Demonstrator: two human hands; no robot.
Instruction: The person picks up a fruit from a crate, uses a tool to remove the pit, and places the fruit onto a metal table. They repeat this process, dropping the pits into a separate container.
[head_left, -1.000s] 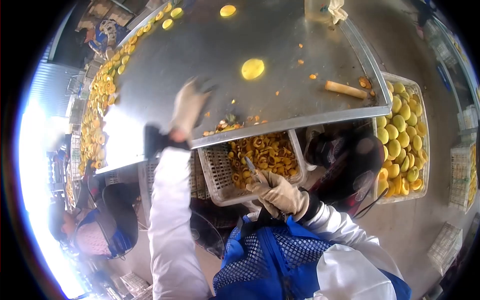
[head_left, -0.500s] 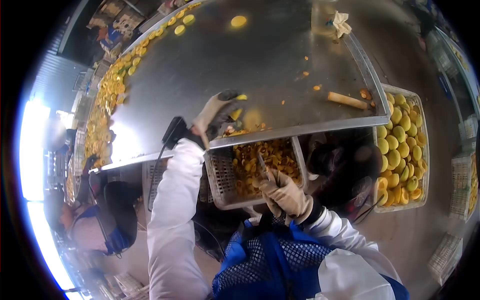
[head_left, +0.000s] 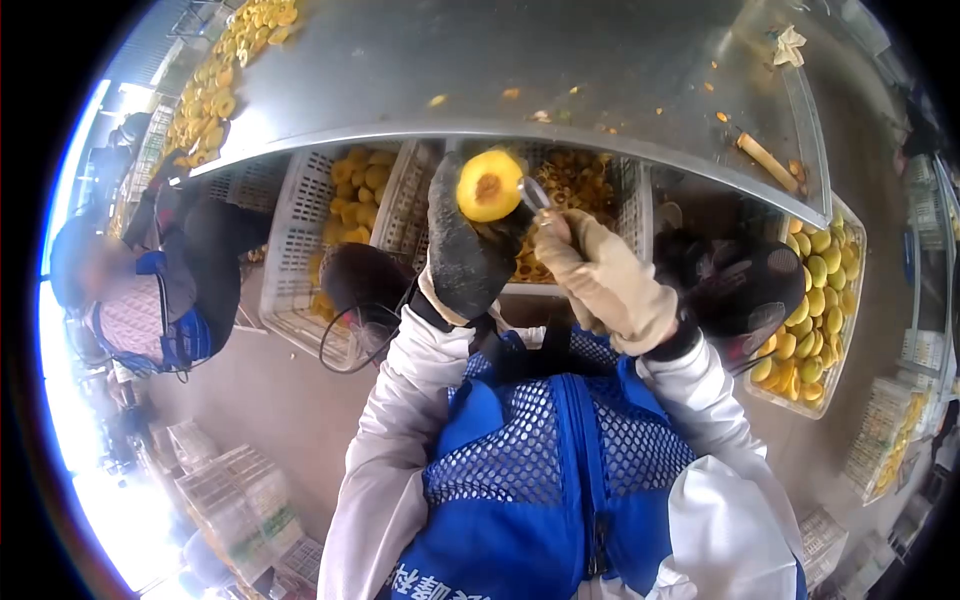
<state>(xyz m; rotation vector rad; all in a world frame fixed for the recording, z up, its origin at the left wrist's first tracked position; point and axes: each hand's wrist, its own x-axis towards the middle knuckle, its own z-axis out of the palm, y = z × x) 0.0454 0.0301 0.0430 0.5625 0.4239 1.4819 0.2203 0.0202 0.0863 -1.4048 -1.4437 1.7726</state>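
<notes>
My left hand [head_left: 466, 240], in a black and pale glove, holds a yellow fruit half [head_left: 489, 186] with its cut face up and a brown centre showing. My right hand [head_left: 605, 275], in a beige glove, is closed round the handle of a metal tool [head_left: 534, 194]. The tool's tip is at the right edge of the fruit half. Below both, a crate [head_left: 632, 205] of orange-yellow scraps stands under the edge of the metal table [head_left: 420, 60].
Fruit pieces [head_left: 205, 105] line the table's left side. A wooden stick [head_left: 768, 163] and a cloth [head_left: 789, 46] lie at its right. Crates of fruit stand left [head_left: 290, 240] and right [head_left: 852, 300]. A co-worker [head_left: 150, 290] sits at the left.
My left hand has come back from over the table to in front of me, now with a fruit half. My right hand has brought the tool up to it. The view has shifted.
</notes>
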